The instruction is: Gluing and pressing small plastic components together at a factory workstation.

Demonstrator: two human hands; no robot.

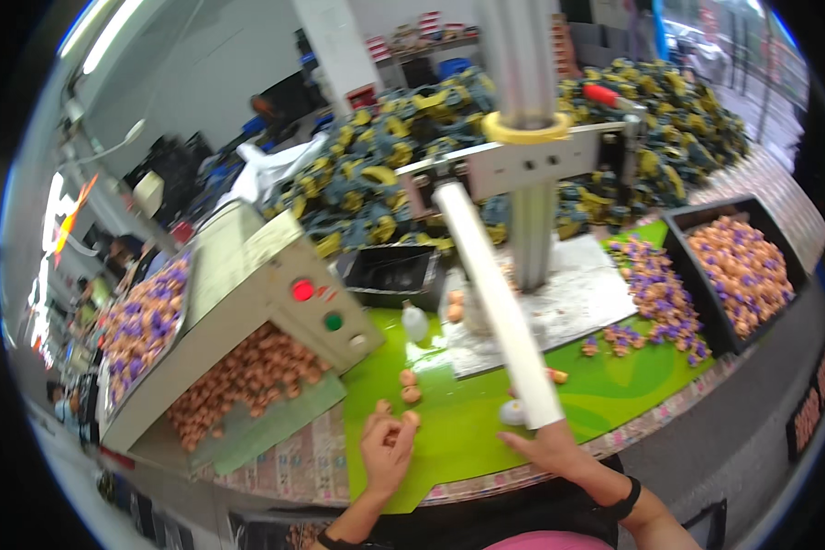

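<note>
My left hand [385,458] is closed around small tan-orange rounded pieces [391,439]. In front of it, more tan pieces [410,387] lie on the green work mat [463,440]. My right hand [559,451] is at the lower end of a long white lever [500,302]. Its thumb stretches out to the left, while the lever hides the other fingers; whether they touch it is unclear. By this thumb sits a white rounded object [511,412]. The lever joins a metal press arm [559,160] on an upright column.
At left, a cream machine [257,266] with red and green buttons holds many tan pieces [238,385]. Purple-and-tan pieces [655,293] are heaped beside a filled black bin [729,344] at right. A black tray [390,275], a small bottle [414,323] and a grey-yellow pile [367,197] lie beyond.
</note>
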